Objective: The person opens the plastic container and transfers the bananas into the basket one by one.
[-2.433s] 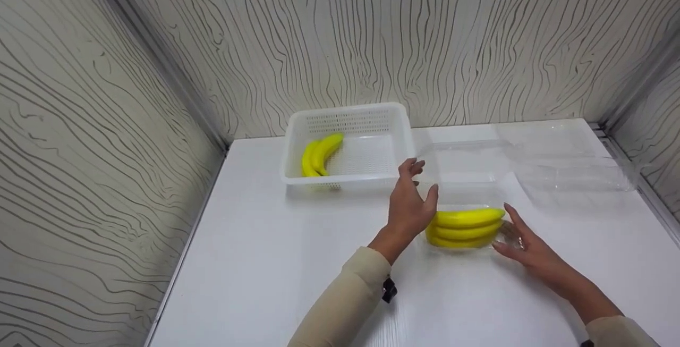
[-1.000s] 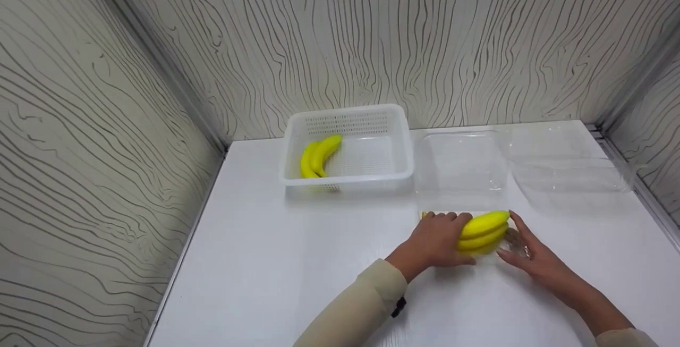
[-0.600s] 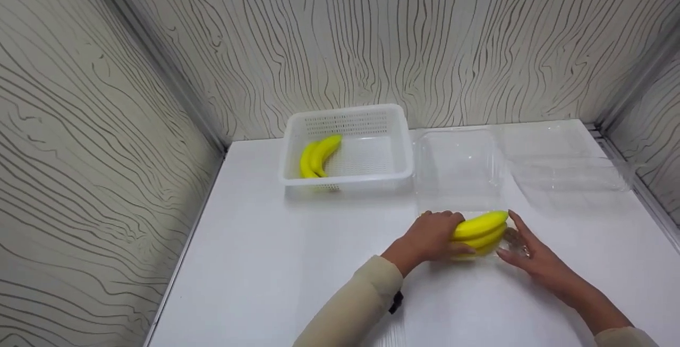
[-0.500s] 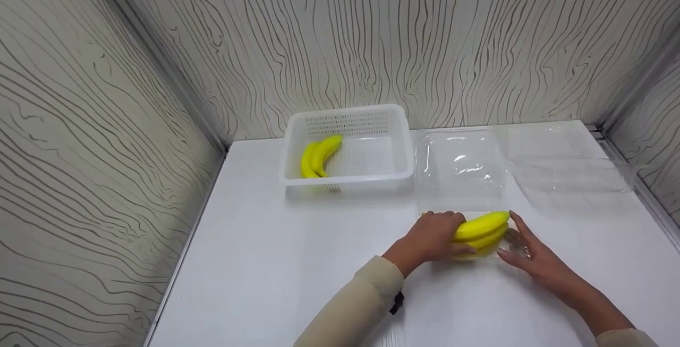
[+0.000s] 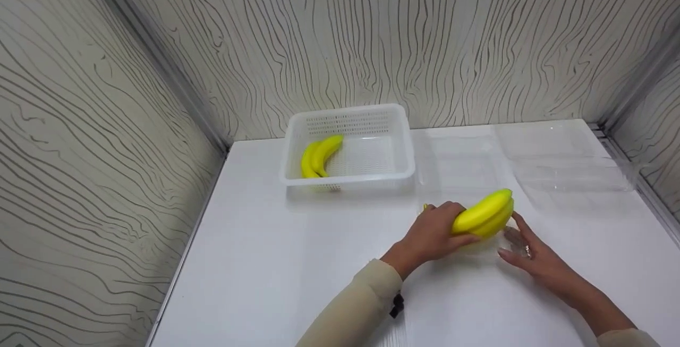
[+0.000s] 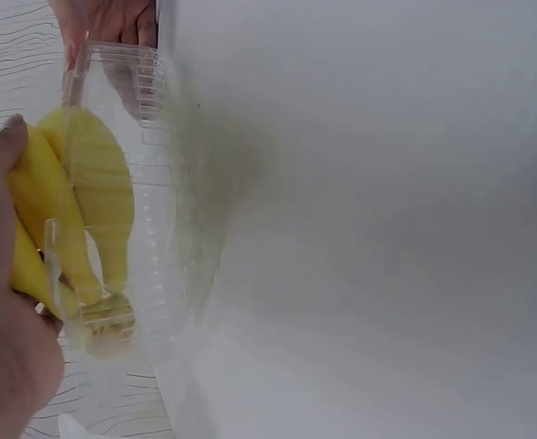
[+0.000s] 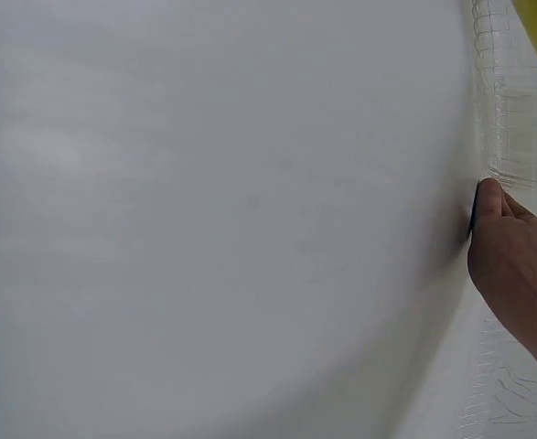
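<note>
My left hand (image 5: 433, 233) grips a bunch of yellow bananas (image 5: 486, 214) from above, thumb on the near side. The bunch is tilted, its right end raised above a clear plastic clamshell box (image 6: 154, 229). In the left wrist view, the bananas (image 6: 39, 183) show partly through the box wall. At the box's right end, my right hand (image 5: 539, 259) holds it with thumb and fingers curled about the wall. The right wrist view has this hand (image 7: 520, 265) right at the box corner. Behind the bananas, the box's clear lid (image 5: 459, 163) lies folded back.
A white perforated basket (image 5: 348, 179) stands at the back against the patterned wall, with two bananas (image 5: 321, 155) in its left half. More clear plastic packaging (image 5: 574, 174) lies at the back right of the white table (image 5: 255, 262).
My left hand left the lid area and took hold of the bananas, which lay level in the box. Their right end has since risen and tilted up. My right hand stays at the box end.
</note>
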`<state>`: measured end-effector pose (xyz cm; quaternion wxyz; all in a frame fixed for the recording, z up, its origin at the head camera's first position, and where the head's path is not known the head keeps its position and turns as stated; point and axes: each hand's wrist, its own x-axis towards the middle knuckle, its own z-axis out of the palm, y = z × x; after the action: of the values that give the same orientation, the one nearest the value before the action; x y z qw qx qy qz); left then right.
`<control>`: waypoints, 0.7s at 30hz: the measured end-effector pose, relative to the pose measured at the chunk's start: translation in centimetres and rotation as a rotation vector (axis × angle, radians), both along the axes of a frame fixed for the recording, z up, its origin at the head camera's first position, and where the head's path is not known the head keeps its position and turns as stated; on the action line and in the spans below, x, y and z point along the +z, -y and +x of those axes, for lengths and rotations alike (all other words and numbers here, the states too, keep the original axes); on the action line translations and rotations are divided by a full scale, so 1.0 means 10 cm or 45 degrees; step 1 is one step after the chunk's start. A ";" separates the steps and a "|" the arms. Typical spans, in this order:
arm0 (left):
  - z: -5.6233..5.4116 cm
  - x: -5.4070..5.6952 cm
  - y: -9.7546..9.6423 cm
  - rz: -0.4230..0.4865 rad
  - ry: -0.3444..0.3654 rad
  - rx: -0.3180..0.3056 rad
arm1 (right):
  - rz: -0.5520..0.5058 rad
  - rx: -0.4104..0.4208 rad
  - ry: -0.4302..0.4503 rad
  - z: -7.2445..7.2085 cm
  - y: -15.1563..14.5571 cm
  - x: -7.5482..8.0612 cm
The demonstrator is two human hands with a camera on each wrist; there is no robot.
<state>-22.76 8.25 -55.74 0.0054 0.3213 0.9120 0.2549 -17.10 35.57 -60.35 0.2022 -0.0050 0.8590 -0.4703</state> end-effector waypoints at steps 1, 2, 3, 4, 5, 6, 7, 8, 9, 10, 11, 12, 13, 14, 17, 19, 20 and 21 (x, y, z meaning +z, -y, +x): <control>0.00 0.01 0.01 0.016 -0.004 0.005 | 0.009 0.000 -0.003 0.00 0.00 0.00; 0.00 0.01 0.01 0.030 -0.005 0.011 | 0.016 0.003 -0.010 0.00 0.01 -0.01; 0.00 0.02 0.01 0.043 -0.005 0.018 | 0.020 0.006 -0.019 0.00 0.01 -0.01; 0.00 0.02 0.02 0.052 -0.004 0.024 | 0.022 0.011 -0.030 0.00 0.01 -0.01; 0.00 0.03 0.02 0.061 -0.005 0.029 | 0.027 0.015 -0.041 0.00 0.01 -0.01; 0.00 0.03 0.03 0.071 -0.005 0.035 | 0.031 0.018 -0.051 0.01 0.01 0.00; -0.01 0.04 0.04 0.080 -0.006 0.039 | 0.032 0.019 -0.059 0.00 0.01 0.01; -0.01 0.05 0.04 0.088 -0.009 0.043 | 0.036 0.021 -0.066 0.00 0.01 0.01; -0.02 0.05 0.05 0.095 -0.010 0.048 | 0.036 0.022 -0.069 0.00 0.01 0.02; -0.02 0.06 0.06 0.100 -0.012 0.053 | 0.039 0.023 -0.072 0.00 0.02 0.02; -0.02 0.07 0.06 0.107 -0.013 0.057 | 0.048 0.025 -0.078 -0.01 0.02 0.02; -0.02 0.07 0.07 0.113 -0.013 0.060 | 0.054 0.028 -0.081 -0.01 0.02 0.02; -0.02 0.07 0.08 0.119 -0.012 0.064 | 0.057 0.031 -0.083 -0.01 0.02 0.02; -0.02 0.08 0.08 0.125 -0.010 0.068 | 0.055 0.034 -0.083 -0.01 0.02 0.02; -0.01 0.12 0.10 0.150 0.007 0.078 | 0.038 0.035 -0.075 0.00 0.01 0.02; 0.00 0.14 0.11 0.166 0.019 0.085 | 0.003 0.029 -0.056 0.00 0.01 0.02; 0.00 0.16 0.12 0.172 0.024 0.087 | -0.011 0.026 -0.048 -0.01 0.00 0.02; 0.00 0.17 0.13 0.176 0.028 0.090 | -0.016 0.026 -0.046 -0.01 0.00 0.02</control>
<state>-22.71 6.99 -54.07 -0.0159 0.2858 0.9028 0.3209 -17.17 35.53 -60.18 0.1914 -0.0235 0.8594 -0.4736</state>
